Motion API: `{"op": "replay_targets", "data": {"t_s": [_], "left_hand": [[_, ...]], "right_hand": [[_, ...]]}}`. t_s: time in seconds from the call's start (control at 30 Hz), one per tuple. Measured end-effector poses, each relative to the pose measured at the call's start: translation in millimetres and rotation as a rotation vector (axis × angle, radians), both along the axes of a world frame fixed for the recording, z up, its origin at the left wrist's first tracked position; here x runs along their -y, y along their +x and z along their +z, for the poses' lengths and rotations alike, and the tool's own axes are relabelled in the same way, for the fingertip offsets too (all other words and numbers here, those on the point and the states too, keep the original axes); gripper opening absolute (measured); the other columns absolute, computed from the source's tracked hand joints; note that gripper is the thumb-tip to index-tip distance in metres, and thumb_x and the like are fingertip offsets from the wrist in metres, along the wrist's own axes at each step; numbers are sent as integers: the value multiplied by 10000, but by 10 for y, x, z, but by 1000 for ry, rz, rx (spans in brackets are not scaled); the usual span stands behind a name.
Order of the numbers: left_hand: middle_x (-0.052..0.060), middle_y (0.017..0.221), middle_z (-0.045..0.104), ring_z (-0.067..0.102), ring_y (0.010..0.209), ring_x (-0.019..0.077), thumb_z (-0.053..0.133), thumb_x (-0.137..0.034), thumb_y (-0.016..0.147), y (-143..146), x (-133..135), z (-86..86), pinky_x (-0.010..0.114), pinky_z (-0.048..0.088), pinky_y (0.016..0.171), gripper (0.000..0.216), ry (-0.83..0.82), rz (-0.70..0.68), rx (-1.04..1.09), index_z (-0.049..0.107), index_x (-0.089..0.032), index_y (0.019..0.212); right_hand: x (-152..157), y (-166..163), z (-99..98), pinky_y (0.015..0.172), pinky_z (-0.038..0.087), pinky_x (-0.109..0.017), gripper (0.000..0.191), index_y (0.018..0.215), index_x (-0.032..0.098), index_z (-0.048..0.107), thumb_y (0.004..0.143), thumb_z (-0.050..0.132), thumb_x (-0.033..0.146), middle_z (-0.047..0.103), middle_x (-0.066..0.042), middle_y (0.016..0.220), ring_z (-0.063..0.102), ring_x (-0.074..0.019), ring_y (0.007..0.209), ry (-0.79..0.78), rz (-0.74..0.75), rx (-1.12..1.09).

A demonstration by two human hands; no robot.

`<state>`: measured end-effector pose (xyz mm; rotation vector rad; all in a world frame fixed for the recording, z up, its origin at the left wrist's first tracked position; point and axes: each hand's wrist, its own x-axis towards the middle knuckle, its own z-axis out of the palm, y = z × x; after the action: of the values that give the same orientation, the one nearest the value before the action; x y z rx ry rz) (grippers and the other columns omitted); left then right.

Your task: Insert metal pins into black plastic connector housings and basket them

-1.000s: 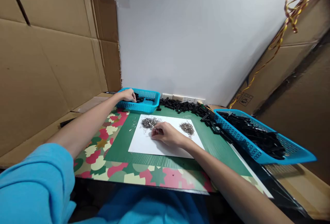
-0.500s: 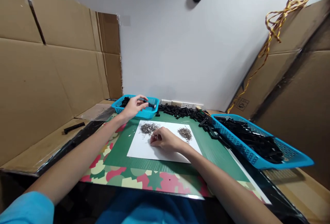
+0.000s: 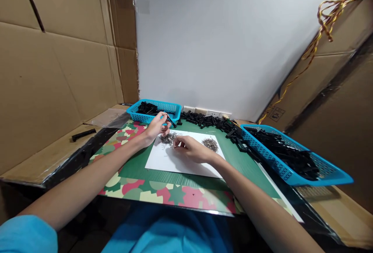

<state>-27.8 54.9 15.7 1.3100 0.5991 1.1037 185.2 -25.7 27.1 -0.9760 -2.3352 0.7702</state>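
Your left hand (image 3: 157, 127): pinching one black piece (image 3: 170, 120) before the left basket (image 3: 145, 117), out of it since a second ago. Your right hand (image 3: 192, 150): fingertips together above the paper (image 3: 159, 161), contents unclear.

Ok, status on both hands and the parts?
Left hand holds black piece. Right hand beside left metal pile, grip contents unclear. Hands partly hide that pile.
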Motion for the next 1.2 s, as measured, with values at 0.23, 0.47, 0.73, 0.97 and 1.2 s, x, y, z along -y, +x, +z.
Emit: {"op": "replay_targets", "data": {"t_s": [0.23, 0.47, 0.73, 0.97, 1.2], "left_hand": [[-28, 762, 560, 606, 572, 143, 705, -465, 963, -74, 65, 191, 251, 457, 527, 312, -53, -76, 246, 517, -224, 1024], [38, 827, 687, 636, 488, 172, 645, -566, 984, -34, 123, 129, 237, 398, 397, 378, -129, -106, 149, 498, -227, 1065], [69, 876, 717, 574, 426, 116, 660, -500, 993, -1, 164, 123, 200, 333, 334, 381, -67, -108, 28, 616, -193, 1215], [13, 636, 603, 316, 344, 55, 634, -579, 992, 88, 224, 64, 169, 174, 344, 429, -56, -165, -29, 647, -201, 1195], [-1, 735, 583, 309, 398, 49, 640, -495, 1005, 165, 304, 63, 183, 196, 389, 378, -99, -244, 9, 604, -237, 1278]], "right_hand": [[-44, 101, 103, 629, 378, -260, 148, 910, 148, 723, 956, 667, 278, 663, -30, 803, 526, -135, 705, 4, -132, -274], [-100, 119, 57, 709, 500, -312, 207, 951, 157, 796, 922, 718, 347, 737, -88, 868, 641, -184, 780, 26, -237, -466], [-74, 122, 86, 645, 479, -317, 282, 1022, 152, 793, 899, 738, 399, 732, -100, 859, 599, -184, 741, 88, -343, -467], [-44, 119, 100, 576, 366, -279, 217, 963, 151, 772, 918, 730, 360, 695, -54, 808, 492, -131, 660, 130, -360, -502], [-67, 131, 68, 632, 428, -282, 222, 1011, 154, 775, 925, 728, 354, 716, -62, 842, 565, -155, 704, 170, -344, -489]]}}
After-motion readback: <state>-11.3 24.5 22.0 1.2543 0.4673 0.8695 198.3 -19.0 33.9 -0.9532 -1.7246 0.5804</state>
